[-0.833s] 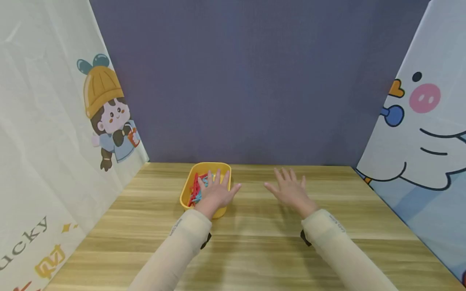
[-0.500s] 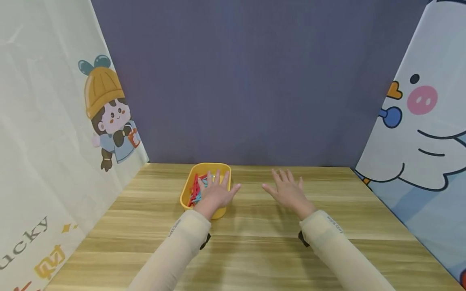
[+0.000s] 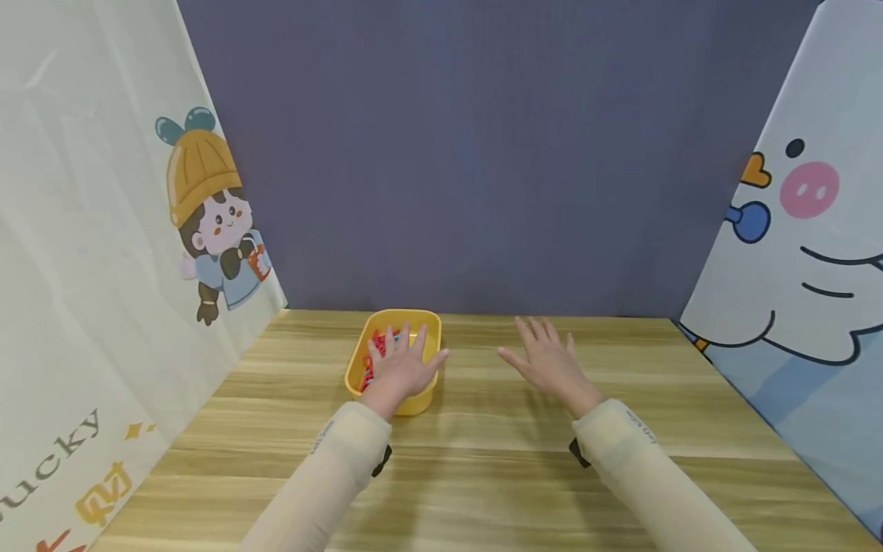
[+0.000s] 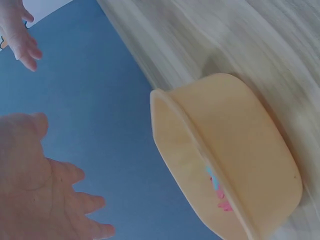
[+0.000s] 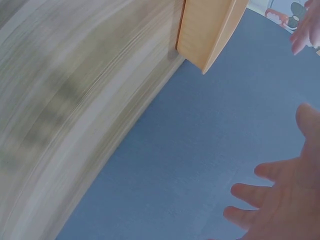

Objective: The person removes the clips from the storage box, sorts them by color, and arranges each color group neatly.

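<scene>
My left hand (image 3: 402,369) is held above a yellow plastic bin (image 3: 429,395), palm down with its fingers spread. Inside the bin lie several small red and light-blue pieces (image 3: 370,368), partly hidden by the hand. In the left wrist view, the left hand (image 4: 45,190) hovers apart from the bin (image 4: 240,145), whose side wall faces the camera. To the right, my right hand (image 3: 552,364) hangs over the wooden table, fingers spread and holding nothing. The right wrist view shows that right hand (image 5: 285,200) with the bin's corner (image 5: 205,35) farther off.
The wooden table (image 3: 483,491) runs back to a dark blue-grey panel (image 3: 483,153). A white sheet (image 3: 69,230) with a cartoon child stands along the left side, and a cartoon-printed sheet (image 3: 773,307) along the right.
My left hand has shifted slightly left over the bin, uncovering more of its right part and covering more of the pieces. The right hand stays nearly where it was; the view has shifted slightly.
</scene>
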The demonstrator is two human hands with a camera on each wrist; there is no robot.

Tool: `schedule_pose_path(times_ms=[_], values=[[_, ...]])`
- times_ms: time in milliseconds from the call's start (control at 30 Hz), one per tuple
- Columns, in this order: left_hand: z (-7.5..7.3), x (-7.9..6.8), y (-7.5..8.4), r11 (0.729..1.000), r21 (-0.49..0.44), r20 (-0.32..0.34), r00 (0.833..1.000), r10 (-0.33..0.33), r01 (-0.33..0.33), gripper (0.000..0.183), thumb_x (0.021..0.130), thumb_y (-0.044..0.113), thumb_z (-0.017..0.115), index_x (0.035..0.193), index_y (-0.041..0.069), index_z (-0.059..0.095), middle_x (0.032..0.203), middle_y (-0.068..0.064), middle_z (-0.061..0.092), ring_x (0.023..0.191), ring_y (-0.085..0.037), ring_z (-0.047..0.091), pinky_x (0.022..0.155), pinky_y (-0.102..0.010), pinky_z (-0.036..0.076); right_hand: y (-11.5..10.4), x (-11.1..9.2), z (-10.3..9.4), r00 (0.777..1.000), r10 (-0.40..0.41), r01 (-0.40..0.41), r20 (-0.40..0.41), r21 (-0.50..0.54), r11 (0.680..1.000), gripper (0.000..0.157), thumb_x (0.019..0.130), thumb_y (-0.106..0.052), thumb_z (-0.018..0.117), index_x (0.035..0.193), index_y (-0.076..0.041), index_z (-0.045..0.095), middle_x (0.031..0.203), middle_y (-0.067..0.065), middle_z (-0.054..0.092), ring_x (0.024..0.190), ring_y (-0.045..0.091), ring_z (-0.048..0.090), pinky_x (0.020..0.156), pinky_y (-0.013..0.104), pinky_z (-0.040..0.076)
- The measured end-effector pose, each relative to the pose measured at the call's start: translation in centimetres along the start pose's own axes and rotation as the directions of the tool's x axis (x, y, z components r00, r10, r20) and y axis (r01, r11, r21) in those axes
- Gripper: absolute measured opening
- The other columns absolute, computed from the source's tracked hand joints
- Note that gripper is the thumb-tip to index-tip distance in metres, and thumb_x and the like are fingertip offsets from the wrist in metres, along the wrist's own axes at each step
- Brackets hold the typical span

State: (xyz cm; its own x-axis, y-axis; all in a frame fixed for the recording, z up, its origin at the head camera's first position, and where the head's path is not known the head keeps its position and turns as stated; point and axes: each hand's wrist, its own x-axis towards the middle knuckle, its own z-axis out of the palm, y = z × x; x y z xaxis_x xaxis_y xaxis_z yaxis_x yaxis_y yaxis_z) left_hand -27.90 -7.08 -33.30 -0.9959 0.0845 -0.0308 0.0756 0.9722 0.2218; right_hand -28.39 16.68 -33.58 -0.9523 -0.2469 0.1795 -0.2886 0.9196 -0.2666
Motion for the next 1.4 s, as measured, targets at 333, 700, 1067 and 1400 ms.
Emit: schedule_pose_path(times_ms=[333, 700, 1067, 1400], values=[[0.2, -0.4, -1.5, 1.0, -0.028, -0.025, 1.0, -0.015, 0.014, 0.071, 0.092, 0.061, 0.029, 0.149, 0.02, 0.015, 0.153, -0.011, 0.006, 0.135, -0.037, -0.006, 0.102, -0.062, -0.006, 0.2, 0.5, 0.1, 1.0, -0.019, 0.019, 0.001, -0.005, 1.0, 0.081, 0.092, -0.061, 0.031, 0.146, -0.004, 0.015, 0.144, 0.023, 0.026, 0.13, 0.042, 0.022, 0.099, 0.066, 0.014], [0.8, -0.6, -3.4, 0.997, -0.079, -0.07, 0.997, -0.031, 0.025, 0.069, 0.093, 0.058, 0.033, 0.148, 0.019, 0.017, 0.152, -0.014, 0.006, 0.135, -0.038, -0.006, 0.102, -0.063, -0.005, 0.2, 0.5, 0.2, 0.999, -0.04, 0.039, 0.006, 0.059, 0.997, 0.081, 0.093, -0.059, 0.032, 0.145, 0.0, 0.017, 0.142, 0.026, 0.028, 0.126, 0.045, 0.027, 0.098, 0.062, 0.024], [0.9, -0.8, -4.9, 0.994, -0.094, -0.066, 0.996, -0.063, 0.057, 0.072, 0.094, 0.056, 0.033, 0.148, 0.012, 0.015, 0.152, -0.015, 0.001, 0.135, -0.039, -0.003, 0.102, -0.063, -0.002, 0.7, 0.4, 0.5, 0.999, -0.048, 0.048, -0.012, 0.077, 0.996, 0.082, 0.092, -0.059, 0.032, 0.143, 0.003, 0.02, 0.141, 0.028, 0.03, 0.123, 0.047, 0.032, 0.097, 0.06, 0.028], [1.4, -0.6, -6.4, 0.992, -0.092, -0.08, 0.993, -0.09, 0.082, 0.073, 0.094, 0.055, 0.034, 0.148, 0.01, 0.014, 0.151, -0.018, 0.006, 0.134, -0.043, -0.001, 0.1, -0.067, 0.001, 1.0, 0.2, 0.8, 0.999, -0.046, 0.046, -0.008, 0.127, 0.991, 0.08, 0.093, -0.059, 0.033, 0.144, 0.002, 0.019, 0.142, 0.026, 0.027, 0.124, 0.047, 0.03, 0.098, 0.06, 0.026]])
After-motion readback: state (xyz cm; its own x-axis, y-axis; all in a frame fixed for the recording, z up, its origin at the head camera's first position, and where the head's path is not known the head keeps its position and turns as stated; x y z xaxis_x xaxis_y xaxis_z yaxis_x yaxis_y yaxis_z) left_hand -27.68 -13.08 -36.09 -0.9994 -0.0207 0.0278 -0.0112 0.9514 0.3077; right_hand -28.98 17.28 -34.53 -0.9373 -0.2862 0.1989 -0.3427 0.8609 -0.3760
